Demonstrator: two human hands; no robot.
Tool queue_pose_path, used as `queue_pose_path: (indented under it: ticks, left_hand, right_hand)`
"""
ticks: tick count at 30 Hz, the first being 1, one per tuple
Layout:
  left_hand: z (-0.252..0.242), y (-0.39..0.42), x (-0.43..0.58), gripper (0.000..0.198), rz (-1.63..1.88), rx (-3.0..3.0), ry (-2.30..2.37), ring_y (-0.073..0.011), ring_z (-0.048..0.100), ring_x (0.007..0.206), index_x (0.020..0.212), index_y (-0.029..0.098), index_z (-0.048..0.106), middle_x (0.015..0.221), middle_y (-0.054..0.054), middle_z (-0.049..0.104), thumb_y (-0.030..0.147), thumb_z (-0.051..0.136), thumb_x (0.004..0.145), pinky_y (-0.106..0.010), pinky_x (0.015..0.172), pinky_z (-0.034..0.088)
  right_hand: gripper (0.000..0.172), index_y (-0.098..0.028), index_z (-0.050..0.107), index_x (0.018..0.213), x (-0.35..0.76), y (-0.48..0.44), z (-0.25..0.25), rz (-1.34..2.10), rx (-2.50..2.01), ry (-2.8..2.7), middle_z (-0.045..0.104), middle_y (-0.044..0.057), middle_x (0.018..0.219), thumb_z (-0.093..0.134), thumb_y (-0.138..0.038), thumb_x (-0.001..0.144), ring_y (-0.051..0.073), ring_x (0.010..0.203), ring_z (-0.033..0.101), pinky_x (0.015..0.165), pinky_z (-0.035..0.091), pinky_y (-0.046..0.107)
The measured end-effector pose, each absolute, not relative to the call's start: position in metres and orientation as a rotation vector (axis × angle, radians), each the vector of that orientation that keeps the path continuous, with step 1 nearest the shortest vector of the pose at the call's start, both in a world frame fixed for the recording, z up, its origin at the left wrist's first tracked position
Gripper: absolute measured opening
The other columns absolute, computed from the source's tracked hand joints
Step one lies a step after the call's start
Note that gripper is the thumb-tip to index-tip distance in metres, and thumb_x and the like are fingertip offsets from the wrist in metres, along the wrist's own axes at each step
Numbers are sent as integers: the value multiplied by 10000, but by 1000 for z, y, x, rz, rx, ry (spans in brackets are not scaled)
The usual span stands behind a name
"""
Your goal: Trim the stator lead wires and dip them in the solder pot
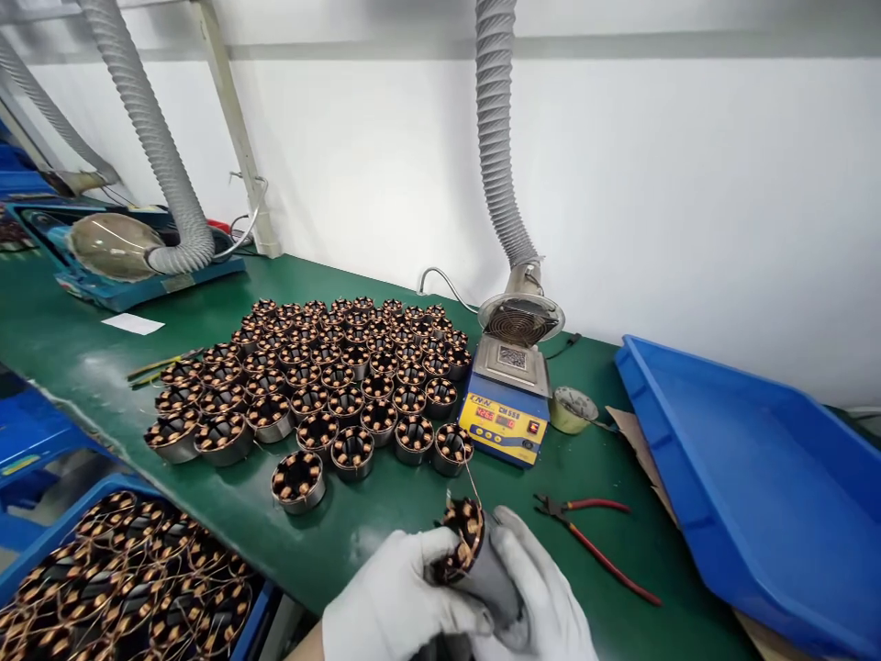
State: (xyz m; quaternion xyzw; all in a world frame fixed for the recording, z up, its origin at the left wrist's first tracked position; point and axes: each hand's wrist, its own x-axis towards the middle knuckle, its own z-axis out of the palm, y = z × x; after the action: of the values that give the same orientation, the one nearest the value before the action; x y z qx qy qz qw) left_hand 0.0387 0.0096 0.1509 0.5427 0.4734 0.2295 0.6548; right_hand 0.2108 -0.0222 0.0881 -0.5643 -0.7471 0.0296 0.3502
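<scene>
Both of my hands wear white gloves. Between them, near the bench's front edge, is a motor stator (485, 574) with copper windings and a smooth grey outer wall. It is tilted, its wound end facing up and to the left, and a loose wire rises from it. My left hand (406, 592) grips its left side, with the thumb at the wound end. My right hand (540, 588) wraps round the grey wall from the right. The stator's lower end is partly hidden by the gloves. Just beyond stand rows of similar stators (345, 401) on the green bench (358, 523).
A blue and yellow solder pot (506, 418) with a red display sits under an extraction hose (499, 138). Beside it are a small round tin (573, 409) and red-handled pliers (598, 542). A blue tray (757, 477) stands right; a blue crate (20, 588) of wired stators stands lower left.
</scene>
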Motion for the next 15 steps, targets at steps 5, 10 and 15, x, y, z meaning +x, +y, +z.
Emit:
queue_pose_path:
  ticks: [5, 10, 15]
  left_hand:
    - [132, 6, 41, 131, 65, 2120, 1500, -249, 670, 686, 868, 253, 611, 710, -24, 710, 332, 521, 813, -279, 575, 423]
    - [119, 2, 36, 139, -70, 2211, 1426, -231, 683, 661, 905, 263, 590, 718, -18, 724, 329, 490, 833, -249, 533, 421]
    - [123, 4, 32, 208, -187, 2273, 1433, -242, 686, 679, 1019, 247, 582, 759, -52, 725, 249, 453, 856, -273, 562, 456]
  right_hand:
    - [660, -197, 551, 1198, 209, -13, 63, 127, -1670, -1961, 626, 142, 1139, 718, -409, 596, 345, 976, 621, 774, 553, 460]
    - [653, -164, 595, 1150, 207, -18, 53, 215, -1669, -2076, 638, 149, 1107, 721, -449, 575, 365, 1035, 581, 851, 499, 498]
    - [740, -211, 614, 1150, 235, -14, 63, 235, -1802, -2214, 584, 152, 1199, 671, -653, 559, 428, 1137, 480, 881, 423, 586]
